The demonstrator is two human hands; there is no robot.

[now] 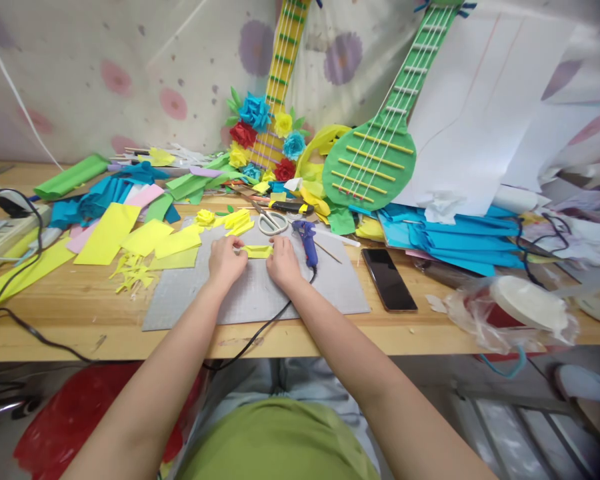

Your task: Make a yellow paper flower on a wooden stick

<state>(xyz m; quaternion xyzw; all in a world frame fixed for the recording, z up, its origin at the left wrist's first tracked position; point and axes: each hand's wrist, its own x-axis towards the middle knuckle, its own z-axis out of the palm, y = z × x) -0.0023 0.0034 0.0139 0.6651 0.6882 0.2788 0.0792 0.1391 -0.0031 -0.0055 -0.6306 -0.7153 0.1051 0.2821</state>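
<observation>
A narrow yellow paper strip [258, 251] is stretched between my two hands, low over a grey mat [180, 300]. My left hand [227, 259] pinches its left end. My right hand [283, 261] is closed on the right end, with its fingertips partly hidden. Just right of my right hand lies a blue glue gun [307, 241], its black cord running toward me. Scissors with pale handles [273, 223] rest behind the strip. More folded yellow paper pieces [237, 222] and a small yellow paper flower [205, 217] sit beyond my left hand.
Yellow paper sheets [107, 233] and small scraps [133, 271] lie at left, near a power strip [10, 233]. A green paper lute [370, 163] and a yellow flowered one [273, 143] lean at the back. A phone [389, 280], blue paper [450, 233] and a plastic-wrapped cup [510, 313] are at right.
</observation>
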